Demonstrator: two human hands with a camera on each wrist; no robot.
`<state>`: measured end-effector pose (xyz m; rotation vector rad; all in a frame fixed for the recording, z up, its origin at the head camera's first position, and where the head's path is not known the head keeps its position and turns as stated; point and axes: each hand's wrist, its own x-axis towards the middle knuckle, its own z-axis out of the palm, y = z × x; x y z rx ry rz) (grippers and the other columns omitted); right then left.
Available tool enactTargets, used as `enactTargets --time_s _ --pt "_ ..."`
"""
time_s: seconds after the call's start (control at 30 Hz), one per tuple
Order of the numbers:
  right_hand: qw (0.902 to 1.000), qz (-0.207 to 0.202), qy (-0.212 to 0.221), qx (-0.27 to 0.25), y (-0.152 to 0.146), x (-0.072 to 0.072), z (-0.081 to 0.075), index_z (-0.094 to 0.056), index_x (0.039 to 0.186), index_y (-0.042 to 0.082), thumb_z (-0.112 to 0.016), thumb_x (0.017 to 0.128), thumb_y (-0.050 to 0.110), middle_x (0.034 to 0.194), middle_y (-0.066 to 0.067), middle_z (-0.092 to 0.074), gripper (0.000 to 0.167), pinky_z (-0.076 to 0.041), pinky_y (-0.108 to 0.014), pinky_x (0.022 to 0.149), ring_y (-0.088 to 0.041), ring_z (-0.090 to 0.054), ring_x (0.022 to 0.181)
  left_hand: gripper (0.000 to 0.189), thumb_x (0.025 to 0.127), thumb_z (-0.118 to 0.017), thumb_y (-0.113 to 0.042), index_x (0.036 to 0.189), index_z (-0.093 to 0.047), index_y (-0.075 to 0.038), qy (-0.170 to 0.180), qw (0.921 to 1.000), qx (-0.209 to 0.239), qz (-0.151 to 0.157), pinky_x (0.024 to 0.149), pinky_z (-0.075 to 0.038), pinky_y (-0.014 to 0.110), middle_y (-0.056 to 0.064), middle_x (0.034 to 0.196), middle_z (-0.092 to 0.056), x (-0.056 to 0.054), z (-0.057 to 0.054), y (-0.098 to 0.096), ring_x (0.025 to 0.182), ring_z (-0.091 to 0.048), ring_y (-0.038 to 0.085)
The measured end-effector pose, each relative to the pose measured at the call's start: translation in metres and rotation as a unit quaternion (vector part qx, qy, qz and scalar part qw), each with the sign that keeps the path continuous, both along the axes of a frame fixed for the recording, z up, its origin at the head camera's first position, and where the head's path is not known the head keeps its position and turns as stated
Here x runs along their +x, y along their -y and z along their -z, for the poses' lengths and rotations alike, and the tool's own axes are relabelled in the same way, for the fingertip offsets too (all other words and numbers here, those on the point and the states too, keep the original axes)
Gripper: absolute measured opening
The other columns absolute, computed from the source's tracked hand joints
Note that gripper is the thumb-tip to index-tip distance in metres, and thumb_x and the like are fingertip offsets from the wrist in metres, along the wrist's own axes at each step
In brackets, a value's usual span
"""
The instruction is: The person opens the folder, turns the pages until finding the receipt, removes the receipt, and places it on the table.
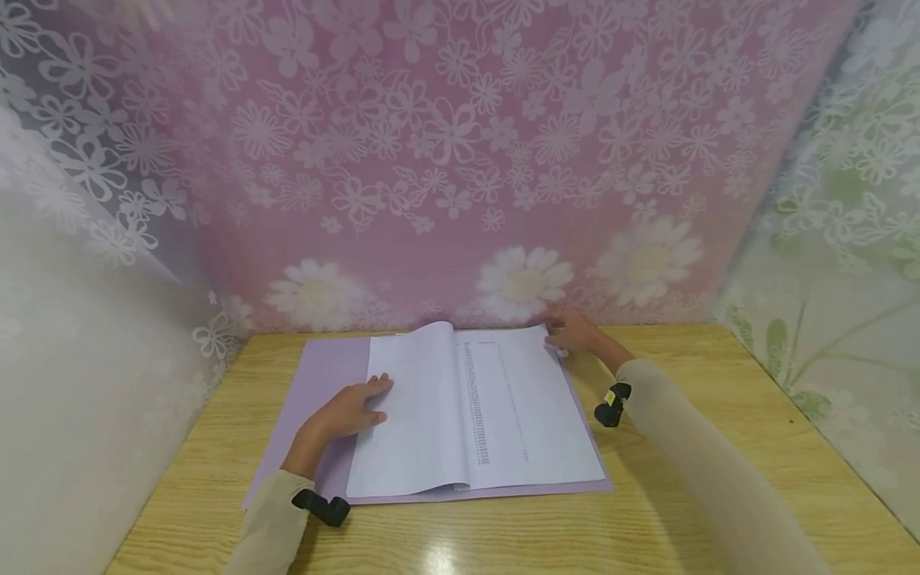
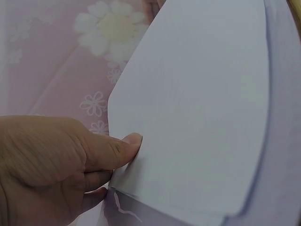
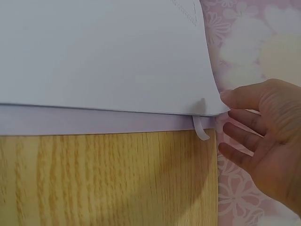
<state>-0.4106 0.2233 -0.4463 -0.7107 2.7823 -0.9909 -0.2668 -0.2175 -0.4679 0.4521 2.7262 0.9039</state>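
A lavender folder [image 1: 334,359] lies spread on the table, with white pages in it. The blank left page [image 1: 410,431] curves up towards the middle fold. Columns of small print run down the right page [image 1: 532,399]. My left hand [image 1: 348,411] rests at the outer edge of the left page, its fingertips over the paper. In the left wrist view a digit [image 2: 127,143] lies on the white sheet. My right hand [image 1: 571,331] is at the far right corner of the right page. Close up, its thumb [image 3: 240,96] pinches that corner, with the other fingers below the edge.
A thin white curved strip [image 3: 201,128] sticks out from under the pages near the right hand. Wood-grain table [image 1: 683,383] surrounds the folder. A pink flowered backdrop [image 1: 431,200] rises at the table's far edge, and pale flowered sheets stand at both sides.
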Motion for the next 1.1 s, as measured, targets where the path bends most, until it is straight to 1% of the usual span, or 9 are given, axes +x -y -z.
enactTargets --time_s 0.17,0.27,0.4,0.53,0.63,0.77,0.8,0.97,1.1 --pt "0.9984 0.012 -0.009 -0.054 -0.001 -0.003 0.001 -0.055 0.137 -0.013 -0.061 0.094 -0.004 0.137 -0.036 -0.057 0.044 -0.045 -0.061 0.109 -0.052 -0.055 0.129 0.061 0.096 -0.068 -0.006 0.152 -0.045 0.002 -0.001 1.0000 0.003 0.000 0.124 -0.025 0.056 0.021 0.162 -0.035 0.000 0.000 0.000 0.153 -0.027 0.040" --pt "0.9963 0.033 0.013 -0.078 -0.003 -0.004 0.000 -0.052 0.141 -0.012 -0.062 0.096 -0.003 0.136 -0.035 -0.059 0.047 -0.047 -0.058 0.109 -0.050 -0.057 0.128 0.061 0.095 -0.068 -0.006 0.152 -0.045 0.002 0.000 1.0000 0.003 0.001 0.124 -0.025 0.057 0.021 0.162 -0.035 0.000 0.000 0.000 0.153 -0.027 0.041" --pt "0.9938 0.045 0.044 -0.092 -0.005 -0.005 -0.003 -0.048 0.147 -0.007 -0.062 0.099 0.003 0.139 -0.032 -0.058 0.051 -0.050 -0.054 0.107 -0.046 -0.055 0.131 0.061 0.096 -0.068 -0.006 0.152 -0.044 0.002 -0.002 1.0000 -0.002 0.005 0.124 -0.025 0.057 0.021 0.162 -0.034 0.000 0.001 0.000 0.153 -0.027 0.041" --pt "0.9931 0.032 0.052 -0.100 -0.006 -0.003 -0.009 -0.044 0.148 -0.009 -0.061 0.100 0.005 0.140 -0.034 -0.056 0.053 -0.052 -0.052 0.105 -0.047 -0.055 0.130 0.062 0.096 -0.068 -0.007 0.153 -0.043 0.001 -0.005 0.9999 -0.009 0.005 0.124 -0.025 0.056 0.020 0.163 -0.034 -0.002 0.003 0.001 0.154 -0.027 0.040" --pt "0.9920 0.021 0.057 -0.111 -0.004 0.004 -0.017 -0.045 0.144 -0.015 -0.061 0.100 0.001 0.136 -0.038 -0.057 0.050 -0.052 -0.054 0.104 -0.050 -0.056 0.126 0.062 0.096 -0.068 -0.007 0.153 -0.043 0.000 -0.003 0.9999 -0.015 0.001 0.124 -0.025 0.056 0.019 0.163 -0.033 -0.002 0.003 0.001 0.154 -0.026 0.040" --pt "0.9907 0.005 0.054 -0.125 -0.005 0.007 -0.016 -0.053 0.137 -0.016 -0.061 0.098 -0.002 0.128 -0.038 -0.062 0.043 -0.056 -0.054 0.097 -0.050 -0.062 0.118 0.063 0.096 -0.068 -0.007 0.153 -0.043 0.000 0.001 0.9998 -0.017 -0.006 0.125 -0.024 0.057 0.019 0.164 -0.033 -0.002 0.002 0.000 0.154 -0.025 0.039" --pt "0.9906 0.001 0.049 -0.128 -0.007 0.005 -0.011 -0.054 0.136 -0.015 -0.062 0.098 -0.002 0.126 -0.037 -0.064 0.041 -0.058 -0.053 0.095 -0.048 -0.064 0.116 0.063 0.096 -0.068 -0.007 0.153 -0.043 -0.001 0.002 0.9998 -0.017 -0.007 0.125 -0.024 0.056 0.018 0.164 -0.033 -0.002 0.002 0.000 0.154 -0.025 0.039" --pt "0.9891 -0.033 0.056 -0.132 -0.015 0.007 -0.008 -0.057 0.136 -0.012 -0.058 0.101 0.000 0.125 -0.034 -0.066 0.037 -0.059 -0.054 0.090 -0.045 -0.070 0.106 0.063 0.096 -0.068 -0.007 0.153 -0.043 -0.001 0.002 0.9998 -0.017 -0.006 0.125 -0.024 0.056 0.019 0.164 -0.033 -0.002 0.003 0.000 0.154 -0.026 0.039" --pt "0.9885 -0.046 0.073 -0.124 -0.019 0.015 -0.009 -0.054 0.141 -0.008 -0.055 0.103 0.002 0.129 -0.031 -0.065 0.039 -0.058 -0.056 0.092 -0.043 -0.068 0.110 0.063 0.096 -0.068 -0.007 0.153 -0.043 0.000 0.001 0.9999 -0.014 0.000 0.125 -0.024 0.056 0.020 0.163 -0.033 -0.003 0.003 0.000 0.154 -0.026 0.040"
